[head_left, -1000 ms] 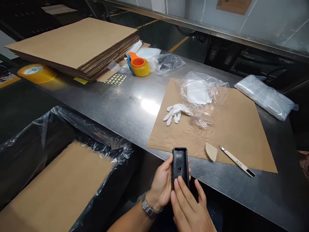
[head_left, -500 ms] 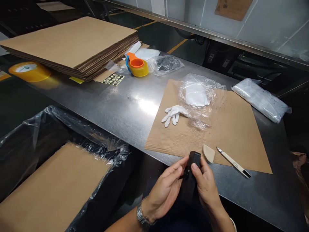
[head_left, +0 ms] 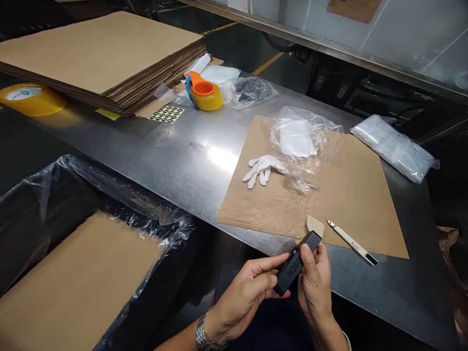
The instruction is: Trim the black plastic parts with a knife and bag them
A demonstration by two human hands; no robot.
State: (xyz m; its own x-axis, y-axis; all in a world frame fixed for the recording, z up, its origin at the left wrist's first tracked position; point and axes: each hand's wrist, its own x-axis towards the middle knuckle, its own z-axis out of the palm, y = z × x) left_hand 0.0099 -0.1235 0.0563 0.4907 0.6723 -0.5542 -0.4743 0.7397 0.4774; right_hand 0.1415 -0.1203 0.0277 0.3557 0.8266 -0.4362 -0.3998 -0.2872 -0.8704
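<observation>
A long black plastic part point(head_left: 297, 265) with "OSCH" legible on its face is held between both hands, tilted up to the right. My left hand point(head_left: 248, 287), with a metal watch at the wrist, pinches its lower end between thumb and fingers. Around its upper end my right hand point(head_left: 315, 280) is closed, the thumb lying on the face. Just beyond the part, a beige wedge-shaped pad point(head_left: 315, 226) rests on the cardboard sheet point(head_left: 358, 204), partly covered by it. To the right lies a pale-handled trimming knife point(head_left: 351, 242) marked A26.
A white glove point(head_left: 262, 169) and an opened clear bag point(head_left: 298, 139) lie on the cardboard. Stacked cardboard point(head_left: 109, 53), a tape dispenser point(head_left: 204, 92), a sticker sheet point(head_left: 166, 114) and a tape roll point(head_left: 31, 99) are left. A wrapped packet point(head_left: 395, 146) lies right; a lined bin point(head_left: 161, 226) stands lower left.
The black part has turned from nearly upright to a slant, so its lettered face now shows. My left hand has shifted down to its lower end. The view has moved slightly.
</observation>
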